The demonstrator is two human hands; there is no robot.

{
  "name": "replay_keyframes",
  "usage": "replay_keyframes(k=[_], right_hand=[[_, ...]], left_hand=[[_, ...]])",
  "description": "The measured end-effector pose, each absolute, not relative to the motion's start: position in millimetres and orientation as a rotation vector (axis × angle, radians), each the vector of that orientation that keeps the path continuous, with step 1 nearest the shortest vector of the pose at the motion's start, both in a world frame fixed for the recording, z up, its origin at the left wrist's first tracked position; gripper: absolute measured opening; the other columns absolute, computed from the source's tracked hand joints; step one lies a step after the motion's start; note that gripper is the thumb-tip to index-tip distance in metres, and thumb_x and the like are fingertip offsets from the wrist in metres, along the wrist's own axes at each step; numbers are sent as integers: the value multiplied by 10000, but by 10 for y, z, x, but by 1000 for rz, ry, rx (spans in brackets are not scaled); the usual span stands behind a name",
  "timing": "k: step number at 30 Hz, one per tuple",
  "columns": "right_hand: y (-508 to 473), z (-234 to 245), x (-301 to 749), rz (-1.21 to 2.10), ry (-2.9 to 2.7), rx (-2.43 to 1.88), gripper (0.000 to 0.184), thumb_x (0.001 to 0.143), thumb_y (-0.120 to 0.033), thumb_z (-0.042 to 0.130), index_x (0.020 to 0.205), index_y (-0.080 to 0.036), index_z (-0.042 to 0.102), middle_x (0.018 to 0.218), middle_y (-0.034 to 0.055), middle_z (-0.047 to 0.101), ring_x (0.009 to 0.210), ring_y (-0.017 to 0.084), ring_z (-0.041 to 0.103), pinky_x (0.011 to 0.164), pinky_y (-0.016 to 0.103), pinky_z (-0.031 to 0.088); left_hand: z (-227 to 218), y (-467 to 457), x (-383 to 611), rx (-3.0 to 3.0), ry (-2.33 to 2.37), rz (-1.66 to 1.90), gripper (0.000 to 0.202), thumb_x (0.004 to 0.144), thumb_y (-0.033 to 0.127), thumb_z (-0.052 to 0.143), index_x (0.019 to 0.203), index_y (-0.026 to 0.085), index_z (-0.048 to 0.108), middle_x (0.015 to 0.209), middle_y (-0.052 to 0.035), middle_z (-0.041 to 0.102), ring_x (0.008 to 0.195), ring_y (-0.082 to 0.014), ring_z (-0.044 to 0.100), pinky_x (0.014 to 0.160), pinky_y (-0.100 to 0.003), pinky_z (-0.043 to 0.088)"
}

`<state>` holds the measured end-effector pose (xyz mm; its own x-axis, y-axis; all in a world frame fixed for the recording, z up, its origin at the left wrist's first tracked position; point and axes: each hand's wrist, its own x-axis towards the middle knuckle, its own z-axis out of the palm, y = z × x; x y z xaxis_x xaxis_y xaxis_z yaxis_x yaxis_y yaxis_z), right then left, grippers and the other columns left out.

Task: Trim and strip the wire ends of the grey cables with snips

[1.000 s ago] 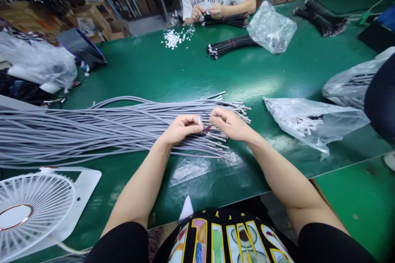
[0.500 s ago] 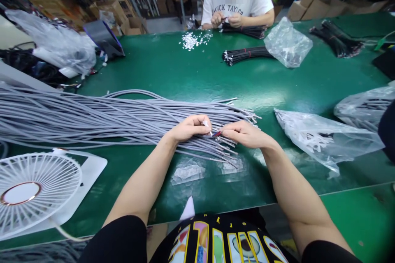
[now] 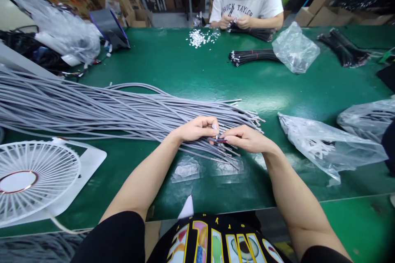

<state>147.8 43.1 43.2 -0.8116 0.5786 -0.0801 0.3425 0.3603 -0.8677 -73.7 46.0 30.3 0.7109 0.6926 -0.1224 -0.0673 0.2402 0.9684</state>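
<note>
My left hand (image 3: 199, 129) is closed in a pinch above the cable ends, with a small white piece (image 3: 215, 126) at its fingertips. Facing it, my right hand (image 3: 248, 139) pinches thin red and blue wires (image 3: 221, 141), which show just below the fingertips. The two hands almost meet. Beneath them lies a thick bundle of grey cables (image 3: 123, 109), running in from the left with stripped ends toward the right. Exactly how the white piece and the wires touch is hidden by my fingers.
A white fan (image 3: 40, 181) stands at the left front. Clear bags (image 3: 327, 144) with pale contents lie on the right. Across the green table (image 3: 148, 57) a co-worker (image 3: 247, 0) handles black cables (image 3: 256, 56) near scattered white bits (image 3: 197, 38).
The view has shifted slightly. The wires in my right hand now lie more level and closer to my left fingertips. The co-worker's hands have moved a little.
</note>
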Motion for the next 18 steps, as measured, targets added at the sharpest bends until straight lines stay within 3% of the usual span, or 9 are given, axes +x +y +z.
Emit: replay_keyframes(k=[9, 13, 18], right_hand=[[431, 441, 1462, 1393, -2302, -848, 437, 902, -483, 484, 845, -114, 713, 639, 5, 578, 571, 94, 425, 540, 220, 324], [443, 496, 1490, 1225, -2089, -992, 339, 862, -427, 527, 822, -138, 701, 689, 12, 598, 598, 104, 456, 568, 236, 336], [422, 439, 1396, 1070, -1935, -1165, 244, 753, -386, 662, 807, -149, 677, 514, -73, 360, 494, 73, 289, 500, 234, 221]], left_hand=[[290, 455, -729, 1223, 629, 617, 435, 680, 480, 768, 738, 125, 523, 641, 21, 556, 540, -75, 548, 508, -206, 523], [279, 451, -707, 1212, 688, 664, 437, 660, 487, 776, 729, 129, 536, 612, 27, 537, 527, -76, 525, 479, -212, 521], [258, 435, -605, 1236, 853, 669, 438, 593, 476, 806, 684, 112, 579, 622, -3, 587, 525, -85, 540, 458, -205, 499]])
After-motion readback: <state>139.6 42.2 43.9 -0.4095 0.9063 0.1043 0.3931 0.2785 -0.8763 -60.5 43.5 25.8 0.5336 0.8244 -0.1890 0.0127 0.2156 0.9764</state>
